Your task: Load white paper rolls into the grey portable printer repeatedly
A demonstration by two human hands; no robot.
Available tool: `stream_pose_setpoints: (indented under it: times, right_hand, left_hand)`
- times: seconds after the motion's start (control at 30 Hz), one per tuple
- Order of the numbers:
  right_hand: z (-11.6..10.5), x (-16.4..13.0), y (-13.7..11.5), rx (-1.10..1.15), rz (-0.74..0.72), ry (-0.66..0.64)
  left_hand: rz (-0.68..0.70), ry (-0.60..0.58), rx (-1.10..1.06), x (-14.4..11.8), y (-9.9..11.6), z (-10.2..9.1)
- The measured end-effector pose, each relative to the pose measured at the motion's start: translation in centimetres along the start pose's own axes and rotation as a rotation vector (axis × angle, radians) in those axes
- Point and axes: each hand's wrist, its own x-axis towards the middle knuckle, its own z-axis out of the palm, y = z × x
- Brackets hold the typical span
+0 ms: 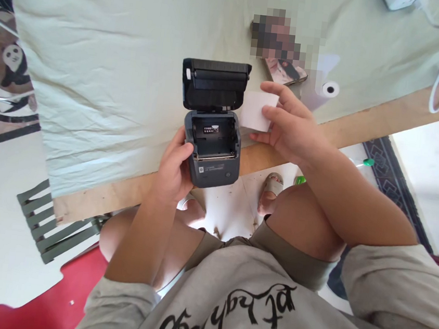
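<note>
open printer (215, 138) beside white paper (255, 110)

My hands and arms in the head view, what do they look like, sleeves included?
Your left hand and right hand are both without gloves, and no watch or bracelet shows on either wrist. The left sleeve and right sleeve are short, loose and light grey, leaving the forearms uncovered.

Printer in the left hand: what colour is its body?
The printer body is dark grey, best seen in the head view.
</note>
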Motion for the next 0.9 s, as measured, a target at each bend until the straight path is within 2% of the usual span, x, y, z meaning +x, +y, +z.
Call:
stream_pose_setpoints:
  times: [0.1, 0.3, 0.5, 0.67, 0.8, 0.9]
  right_hand:
    - [0.3, -0.1, -0.5, 0.109, 0.096, 0.042]
    - [0.4, -0.4, -0.7, 0.106, 0.021, 0.026]
    - [0.5, -0.4, -1.1, 0.154, 0.112, 0.119]
    - [0.7, -0.4, -1.1, 0.131, 0.023, 0.058]
    - [0.4, -0.1, -0.5, 0.186, 0.063, 0.064]
    - [0.0, 0.2, 0.1, 0.106, 0.042, -0.002]
  left_hand:
    - [-0.017, 0.021, 0.007, -0.1, 0.1, 0.0]
    - [0.014, 0.062, 0.014, 0.0, 0.1, 0.2]
    - [-0.003, 0.072, 0.012, -0.1, 0.2, 0.3]
    - [0.019, 0.058, 0.001, 0.0, 0.2, 0.3]
    - [0.023, 0.052, -0.014, 0.0, 0.1, 0.4]
    - [0.027, 0.052, -0.008, 0.0, 0.1, 0.3]
